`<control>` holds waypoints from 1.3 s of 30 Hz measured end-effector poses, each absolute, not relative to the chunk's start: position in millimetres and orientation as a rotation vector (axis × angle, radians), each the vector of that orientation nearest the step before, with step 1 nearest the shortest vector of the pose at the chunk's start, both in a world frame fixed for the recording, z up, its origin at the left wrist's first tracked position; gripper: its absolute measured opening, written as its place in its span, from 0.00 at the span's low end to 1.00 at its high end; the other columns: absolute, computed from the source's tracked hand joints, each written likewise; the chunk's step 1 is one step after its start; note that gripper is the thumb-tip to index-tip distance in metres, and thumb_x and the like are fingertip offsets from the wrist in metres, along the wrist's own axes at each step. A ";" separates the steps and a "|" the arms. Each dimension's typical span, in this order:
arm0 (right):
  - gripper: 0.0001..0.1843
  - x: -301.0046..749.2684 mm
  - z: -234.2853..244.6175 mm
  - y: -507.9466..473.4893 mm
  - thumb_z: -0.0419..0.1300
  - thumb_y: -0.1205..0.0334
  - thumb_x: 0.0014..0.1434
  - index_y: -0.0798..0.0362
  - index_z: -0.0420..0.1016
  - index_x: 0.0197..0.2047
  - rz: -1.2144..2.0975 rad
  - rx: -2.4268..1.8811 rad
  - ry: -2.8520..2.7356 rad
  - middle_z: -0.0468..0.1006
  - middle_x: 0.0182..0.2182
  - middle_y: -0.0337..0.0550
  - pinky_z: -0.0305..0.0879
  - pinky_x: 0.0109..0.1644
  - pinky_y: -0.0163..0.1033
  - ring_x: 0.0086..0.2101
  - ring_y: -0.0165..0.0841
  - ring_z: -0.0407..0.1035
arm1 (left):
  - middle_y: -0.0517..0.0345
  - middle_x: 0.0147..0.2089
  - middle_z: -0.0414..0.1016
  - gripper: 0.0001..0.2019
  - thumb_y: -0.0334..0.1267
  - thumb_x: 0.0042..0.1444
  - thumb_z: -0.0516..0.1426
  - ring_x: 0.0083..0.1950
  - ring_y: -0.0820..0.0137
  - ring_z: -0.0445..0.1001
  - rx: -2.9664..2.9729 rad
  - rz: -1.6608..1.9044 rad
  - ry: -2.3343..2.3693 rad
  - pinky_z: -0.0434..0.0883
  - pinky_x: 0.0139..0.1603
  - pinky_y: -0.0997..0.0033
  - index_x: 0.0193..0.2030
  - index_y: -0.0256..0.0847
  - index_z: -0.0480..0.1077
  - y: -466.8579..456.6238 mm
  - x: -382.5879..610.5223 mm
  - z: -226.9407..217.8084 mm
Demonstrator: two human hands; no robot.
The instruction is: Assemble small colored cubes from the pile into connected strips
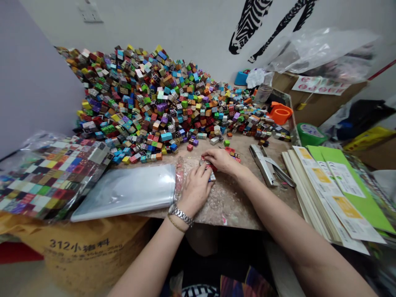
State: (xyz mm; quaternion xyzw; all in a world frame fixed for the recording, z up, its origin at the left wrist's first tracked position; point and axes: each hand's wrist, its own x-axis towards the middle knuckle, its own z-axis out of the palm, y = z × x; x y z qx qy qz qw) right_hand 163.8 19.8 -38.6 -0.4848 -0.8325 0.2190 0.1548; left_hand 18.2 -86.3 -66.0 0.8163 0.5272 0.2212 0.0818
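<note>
Your left hand point(195, 187): fingers bent, close together, touching small blocks point(212, 177); cannot tell whether it grips. Your right hand point(221, 160): fingers curled over them, grip hidden. Blocks lie on the counter point(236, 204) beneath your fingertips, before the block pile point(154, 107).

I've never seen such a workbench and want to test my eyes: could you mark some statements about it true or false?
1. The left hand and right hand are both at small blocks. True.
2. The silver tool lies left of both hands. False: it lies right of them.
3. A watch is worn on the left arm. True.
4. The big pile is all one colour. False: it shows many colours.
5. A striped zebra decorates the wall. True.
</note>
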 end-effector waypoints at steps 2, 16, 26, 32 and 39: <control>0.15 163.9 -38.4 17.0 0.54 0.68 0.65 0.56 0.78 0.50 0.621 -1.385 -2.388 0.80 0.47 0.47 0.67 0.55 0.37 0.48 0.34 0.74 | 0.48 0.66 0.63 0.21 0.38 0.62 0.54 0.64 0.55 0.61 2.442 0.664 1.565 0.64 0.64 0.51 0.62 0.41 0.63 -86.2 18.0 -66.2; 0.17 157.0 -38.0 10.9 0.54 0.70 0.63 0.52 0.79 0.51 0.586 -1.362 -2.358 0.80 0.48 0.43 0.67 0.57 0.38 0.50 0.34 0.74 | 0.46 0.67 0.61 0.22 0.36 0.61 0.55 0.66 0.56 0.60 2.440 0.676 1.558 0.65 0.64 0.52 0.62 0.40 0.62 -86.4 17.5 -64.9; 0.20 176.2 -29.7 8.9 0.52 0.70 0.65 0.59 0.72 0.59 0.528 -1.397 -2.336 0.74 0.56 0.50 0.63 0.62 0.40 0.56 0.35 0.68 | 0.45 0.68 0.60 0.23 0.35 0.60 0.56 0.67 0.57 0.60 2.412 0.684 1.544 0.62 0.67 0.51 0.62 0.40 0.62 -87.4 17.1 -61.0; 0.20 211.9 -21.4 -9.1 0.53 0.65 0.65 0.58 0.72 0.58 0.468 -1.424 -2.449 0.75 0.55 0.52 0.63 0.60 0.43 0.55 0.38 0.69 | 0.39 0.71 0.53 0.31 0.39 0.58 0.59 0.72 0.54 0.51 2.374 0.690 1.596 0.56 0.70 0.48 0.66 0.37 0.56 -85.5 16.6 -52.4; 0.18 211.9 -27.5 -20.9 0.57 0.61 0.65 0.56 0.73 0.56 0.254 -1.389 -2.653 0.77 0.50 0.52 0.63 0.56 0.43 0.52 0.41 0.69 | 0.42 0.74 0.48 0.32 0.45 0.56 0.61 0.75 0.50 0.45 2.470 0.448 1.611 0.54 0.69 0.42 0.66 0.41 0.58 -72.7 15.0 -36.9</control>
